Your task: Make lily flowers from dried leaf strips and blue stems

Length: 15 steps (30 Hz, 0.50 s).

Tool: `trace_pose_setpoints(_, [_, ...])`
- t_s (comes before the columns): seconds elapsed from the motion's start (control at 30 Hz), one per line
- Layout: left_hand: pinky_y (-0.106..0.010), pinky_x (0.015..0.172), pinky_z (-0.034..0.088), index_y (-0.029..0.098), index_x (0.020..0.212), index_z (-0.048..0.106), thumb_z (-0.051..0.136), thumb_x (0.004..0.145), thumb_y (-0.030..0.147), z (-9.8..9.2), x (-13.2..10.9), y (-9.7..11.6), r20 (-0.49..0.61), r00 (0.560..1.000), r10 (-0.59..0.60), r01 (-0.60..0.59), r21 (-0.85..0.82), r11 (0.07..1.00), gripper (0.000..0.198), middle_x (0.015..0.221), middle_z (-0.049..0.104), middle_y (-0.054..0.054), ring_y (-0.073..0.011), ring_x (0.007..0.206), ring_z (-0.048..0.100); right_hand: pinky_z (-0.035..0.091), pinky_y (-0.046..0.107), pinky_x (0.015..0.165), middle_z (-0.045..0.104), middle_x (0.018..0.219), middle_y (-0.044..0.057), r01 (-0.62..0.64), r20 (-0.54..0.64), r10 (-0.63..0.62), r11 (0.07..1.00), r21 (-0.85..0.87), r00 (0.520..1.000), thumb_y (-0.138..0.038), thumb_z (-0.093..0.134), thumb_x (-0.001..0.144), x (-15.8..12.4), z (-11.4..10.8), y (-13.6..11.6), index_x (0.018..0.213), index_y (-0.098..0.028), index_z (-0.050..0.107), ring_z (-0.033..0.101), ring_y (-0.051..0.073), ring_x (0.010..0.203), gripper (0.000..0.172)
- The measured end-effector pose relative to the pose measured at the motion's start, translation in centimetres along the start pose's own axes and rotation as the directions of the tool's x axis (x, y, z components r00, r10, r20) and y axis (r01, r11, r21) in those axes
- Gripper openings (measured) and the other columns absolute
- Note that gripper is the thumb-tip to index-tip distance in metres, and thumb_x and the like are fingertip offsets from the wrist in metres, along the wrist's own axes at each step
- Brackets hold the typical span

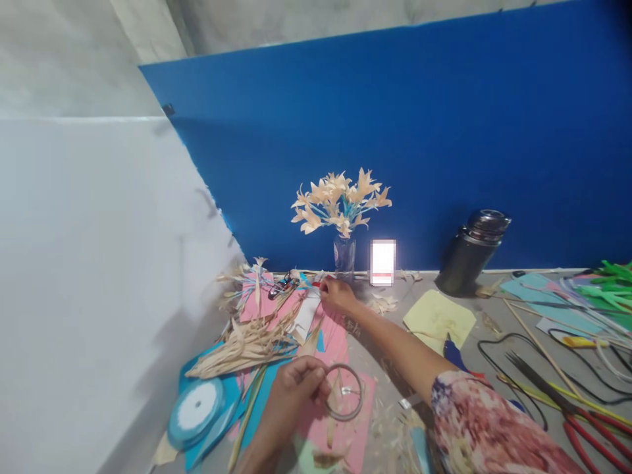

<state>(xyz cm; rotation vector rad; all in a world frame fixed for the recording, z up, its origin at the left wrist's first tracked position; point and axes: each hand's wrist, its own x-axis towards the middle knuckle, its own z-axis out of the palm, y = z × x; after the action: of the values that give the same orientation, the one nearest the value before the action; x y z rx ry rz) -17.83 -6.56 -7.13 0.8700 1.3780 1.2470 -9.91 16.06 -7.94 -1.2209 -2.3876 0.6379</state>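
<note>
My left hand point(299, 388) is closed on the edge of a thin grey-brown ring point(360, 395), which looks like a narrow roll of tape. It is held above pink paper point(358, 434) strewn with dry scraps. My right hand point(336, 295) reaches far across the table, its fingers bent down beside a small red item; what they hold, if anything, is hidden. Just behind it stands a glass vase point(344, 257) with pale dried-leaf flowers point(340, 197) on blue stems. A bundle of dry husks point(241, 349) lies left of both hands.
A blue ribbon spool point(196, 405) lies at the left front. On the right are a dark flask point(471, 253), yellow paper point(439, 319), a blue glue gun point(454, 352) with a cord, and red-handled scissors point(573, 408). A blue board point(419, 145) rises behind.
</note>
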Motion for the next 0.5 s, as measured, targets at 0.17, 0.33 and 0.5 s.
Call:
trace_pose_setpoints(0.17, [-0.022,0.054,0.042,0.014,0.088,0.072,0.081,0.068,0.044,0.9,1.8,2.5,-0.201,0.973,0.116,-0.140,-0.112,0.984,0.036,0.068,0.066,-0.002,-0.0113,0.058,0.056,0.044,0.023,0.066,0.073,0.082,0.002,0.105,-0.166,-0.084,0.987,0.122,0.983,-0.017,0.058,0.087,-5.3,-5.0,-2.4,0.091,-0.019,0.067,0.064,0.015,0.073,0.010])
trace_pose_setpoints(0.33, [-0.025,0.064,0.049,0.016,0.095,0.071,0.078,0.073,0.042,4.4,2.7,4.1,-0.226,0.942,0.248,-0.287,-0.158,0.945,0.035,0.086,0.071,-0.005,-0.0144,0.071,0.063,0.040,0.023,0.052,0.062,0.061,-0.003,0.264,-0.407,-0.106,0.897,0.354,0.907,-0.019,0.063,0.081,-14.6,-7.5,-2.8,0.076,-0.022,0.065,0.054,0.013,0.053,0.006])
trace_pose_setpoints(0.5, [-0.026,0.064,0.048,0.016,0.079,0.070,0.075,0.071,0.030,8.5,1.1,3.9,-0.075,0.958,0.277,-0.284,-0.092,0.954,0.017,0.072,0.069,-0.002,-0.0141,0.063,0.061,0.038,0.022,0.047,0.060,0.058,-0.003,0.194,-0.459,0.029,0.881,0.431,0.888,-0.020,0.065,0.081,-20.3,-7.1,-1.6,0.074,-0.022,0.067,0.051,0.012,0.048,0.008])
